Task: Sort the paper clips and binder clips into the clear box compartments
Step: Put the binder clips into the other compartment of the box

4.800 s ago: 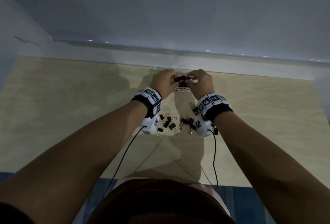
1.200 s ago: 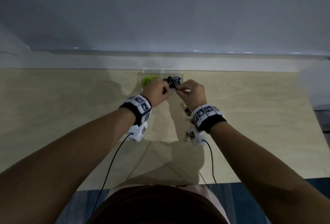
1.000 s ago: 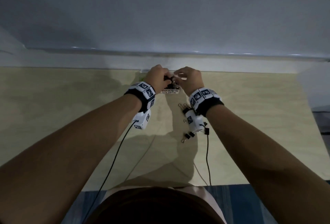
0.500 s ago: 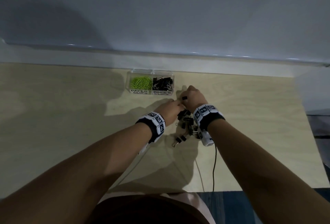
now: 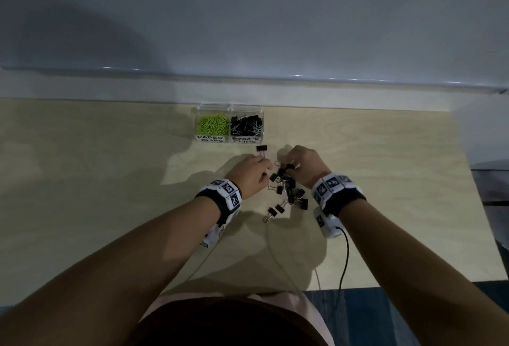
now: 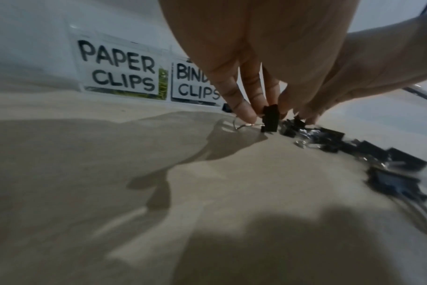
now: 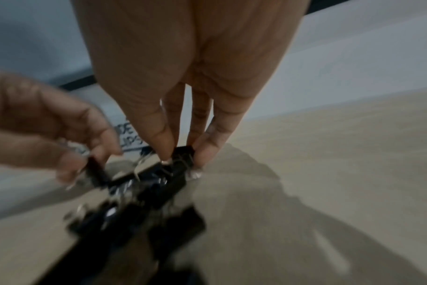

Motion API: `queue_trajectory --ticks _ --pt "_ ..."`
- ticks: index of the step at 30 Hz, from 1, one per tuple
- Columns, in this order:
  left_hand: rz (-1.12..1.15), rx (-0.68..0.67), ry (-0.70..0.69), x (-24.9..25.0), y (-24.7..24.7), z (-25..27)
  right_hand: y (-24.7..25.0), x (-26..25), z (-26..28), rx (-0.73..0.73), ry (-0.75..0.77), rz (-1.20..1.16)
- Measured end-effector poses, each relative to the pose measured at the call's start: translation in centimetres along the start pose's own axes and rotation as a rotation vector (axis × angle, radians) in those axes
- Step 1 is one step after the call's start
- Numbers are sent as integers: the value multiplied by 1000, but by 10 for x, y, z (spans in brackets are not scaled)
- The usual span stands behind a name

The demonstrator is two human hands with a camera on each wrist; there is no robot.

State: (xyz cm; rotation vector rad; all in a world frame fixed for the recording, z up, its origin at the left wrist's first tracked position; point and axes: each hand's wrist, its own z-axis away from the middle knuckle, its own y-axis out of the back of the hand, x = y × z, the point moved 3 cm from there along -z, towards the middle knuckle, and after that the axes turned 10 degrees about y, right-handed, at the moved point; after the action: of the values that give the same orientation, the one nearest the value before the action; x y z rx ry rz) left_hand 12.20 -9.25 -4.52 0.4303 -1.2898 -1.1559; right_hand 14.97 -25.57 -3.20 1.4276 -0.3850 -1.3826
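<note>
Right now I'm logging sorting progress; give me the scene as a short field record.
box: clear box, two compartments, at the table's far edge
left compartment: green paper clips, labelled PAPER CLIPS
right compartment: black binder clips, labelled BINDER CLIPS
unsorted: loose binder clips on the table
left hand: pinches one clip
right hand: pinches another clip

A pale wooden table (image 5: 110,194) meets a plain grey wall (image 5: 248,14); blue floor (image 5: 358,315) below.
</note>
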Motion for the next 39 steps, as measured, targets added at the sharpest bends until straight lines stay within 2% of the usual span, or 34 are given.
queue_trajectory --ticks 3,8,17,23,27,30,32,36,39 --pt "-17 -2 -58 14 -8 2 -9 -5 5 2 49 25" --pt "-132 -36 -61 22 -15 2 -19 -10 13 31 45 97" --pt "-323 -90 -149 23 -21 7 -31 -8 23 49 19 135" --pt "-381 -81 -194 7 -19 11 -19 -15 14 183 -8 -44" --pt "-371 -105 -234 -3 -16 15 5 -27 5 356 -90 -181" --pt "-340 -150 -215 -7 -8 20 29 -51 -18 391 -52 -234" --pt "-293 -145 -195 -12 -1 24 40 -67 -42 360 -23 -240" --pt "-253 -68 -139 -25 27 21 42 -87 -87 192 -39 -184" --pt "-209 -38 -96 -22 44 13 42 -89 -98 104 -14 -96"
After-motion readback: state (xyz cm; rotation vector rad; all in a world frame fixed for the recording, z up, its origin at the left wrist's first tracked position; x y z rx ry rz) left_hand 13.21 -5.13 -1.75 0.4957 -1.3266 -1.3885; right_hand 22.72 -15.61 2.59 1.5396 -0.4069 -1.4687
